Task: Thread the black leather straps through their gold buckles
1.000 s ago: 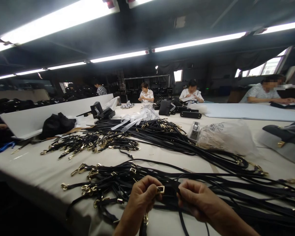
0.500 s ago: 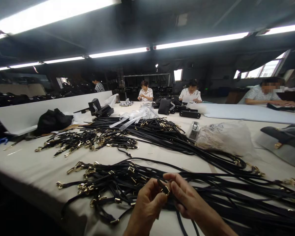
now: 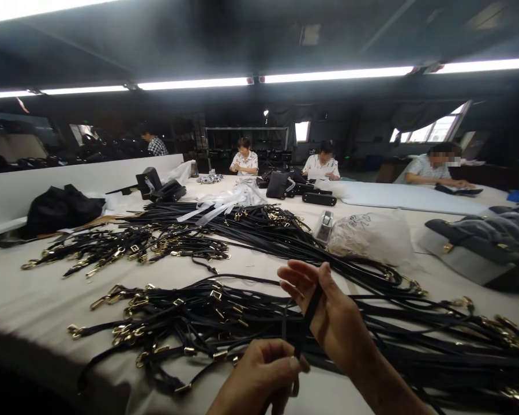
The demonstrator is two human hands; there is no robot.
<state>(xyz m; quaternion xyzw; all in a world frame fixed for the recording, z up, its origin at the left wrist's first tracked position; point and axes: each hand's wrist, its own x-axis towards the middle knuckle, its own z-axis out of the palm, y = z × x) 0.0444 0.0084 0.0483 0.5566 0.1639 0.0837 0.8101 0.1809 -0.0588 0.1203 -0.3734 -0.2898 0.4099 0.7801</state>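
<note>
A black strap (image 3: 308,320) runs upward between my two hands, in front of the near pile of straps. My left hand (image 3: 262,369) is closed, pinching the strap's lower part near the table's front. Higher and to the right, my right hand (image 3: 335,314) has the strap's upper part between thumb and palm, its fingers stretched and slightly curled. Behind them lies the near pile of black straps (image 3: 251,308), with gold clasps (image 3: 127,333) and buckles mostly at the left end. Whether this strap's ends carry a buckle is hidden by my hands.
Farther back lie another strap pile (image 3: 259,230), translucent white strips (image 3: 225,202), a clear plastic bag (image 3: 372,233) and a tape dispenser (image 3: 324,226). Black bags (image 3: 471,242) stand at right. Several people sit or stand beyond the table (image 3: 21,300).
My right hand has moved up, its fingers opening out along the strap. My left hand has dropped lower; the gold buckle at its fingertips no longer shows. The view has turned right.
</note>
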